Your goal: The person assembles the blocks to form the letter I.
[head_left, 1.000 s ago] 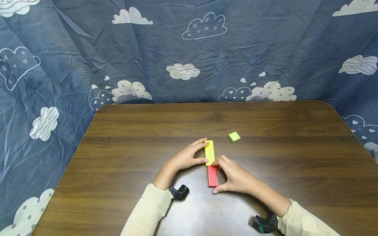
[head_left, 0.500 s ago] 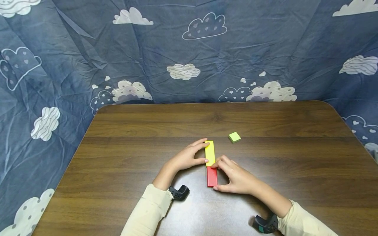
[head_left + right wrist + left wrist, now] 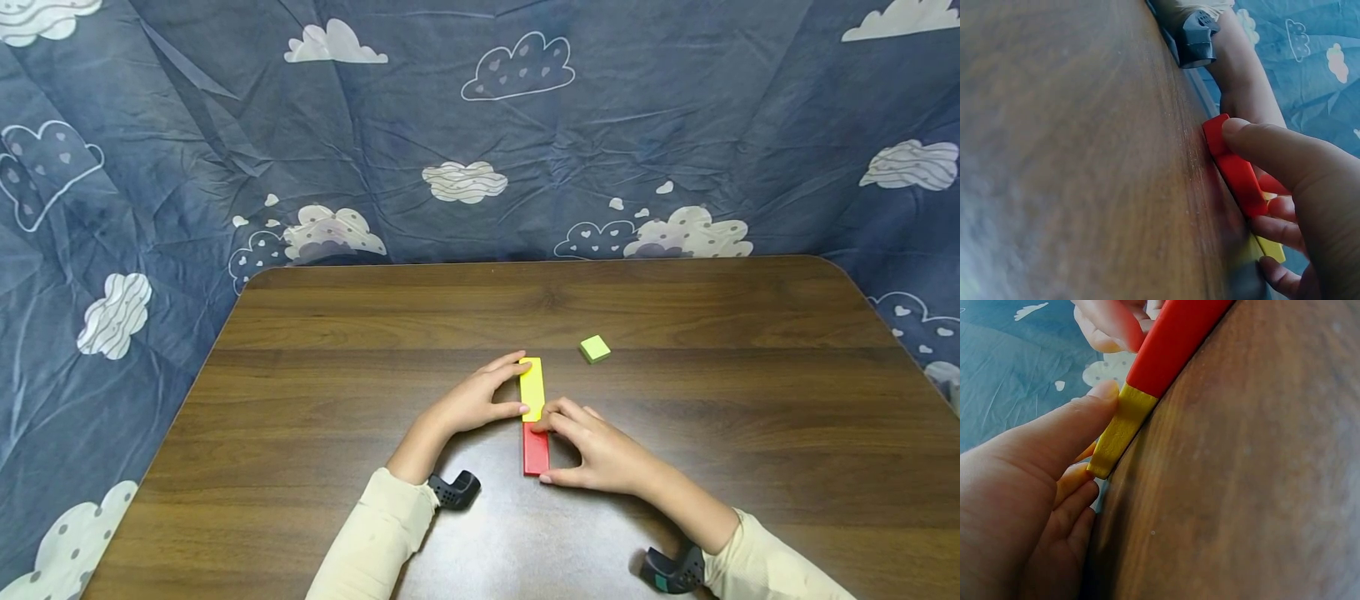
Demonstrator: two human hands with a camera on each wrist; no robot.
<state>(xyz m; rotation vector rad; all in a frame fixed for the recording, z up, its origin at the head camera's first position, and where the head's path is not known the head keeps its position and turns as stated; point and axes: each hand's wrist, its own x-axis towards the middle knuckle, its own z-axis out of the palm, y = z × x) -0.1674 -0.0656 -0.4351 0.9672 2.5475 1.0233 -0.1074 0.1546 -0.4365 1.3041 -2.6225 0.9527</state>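
Observation:
A flat yellow block (image 3: pixel 532 390) and a flat red block (image 3: pixel 535 455) lie end to end on the wooden table, the yellow one farther from me. My left hand (image 3: pixel 474 402) holds the yellow block from its left side, thumb (image 3: pixel 1107 391) near the red end and fingers at the far end. From the right, my right hand (image 3: pixel 596 448) grips the red block lengthwise. Its thumb (image 3: pixel 1235 127) is at the near end and its fingers are close to the seam. In the left wrist view the two blocks form nearly one straight strip.
A small light green square block (image 3: pixel 595 348) lies on the table (image 3: pixel 360 333) beyond my right hand. A blue cloth (image 3: pixel 420 125) with cloud prints hangs behind the table. Each wrist wears a black camera band, the left band (image 3: pixel 455 490) resting low near the tabletop.
The red block has shifted slightly left, lining up more closely under the yellow block. My right hand's thumb has come in against its near end. My left hand has stayed put.

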